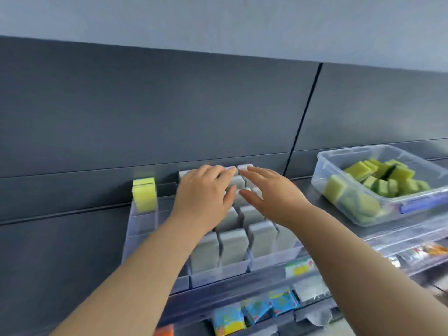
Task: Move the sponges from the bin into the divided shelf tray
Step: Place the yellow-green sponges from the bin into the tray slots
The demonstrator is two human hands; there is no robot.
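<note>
The wall (218,15) at the top was pale blue-grey. Under it ran a dark grey back panel (145,105) with a thin black line down it. A grey shelf (303,187) sat in front of the panel.

On the shelf stood the divided tray (140,229), made of clear plastic with many small boxes in it. The grey sponges (232,246) stood on end in rows in the middle and right boxes, packed close together. One yellow sponge (144,194) stood alone in the back left corner box, well apart from the grey ones.

Both arms reached up over the tray. The left hand (203,197) was flat, palm down, with its fingers out straight over the tops of the back grey sponges. It held nothing. The right hand (274,192) was just beside it, also flat, with its fingers spread and pointing to the left hand. It held nothing too. I could not tell if it touched the sponges.

The bin (351,151) was a clear plastic box on the shelf to the right of the tray. A heap of yellow-green sponges (392,175) lay in it. It had a blue handle (421,203) on its near side.

Under the shelf was a lower shelf with bright packets (281,299), blurry at the edges.
</note>
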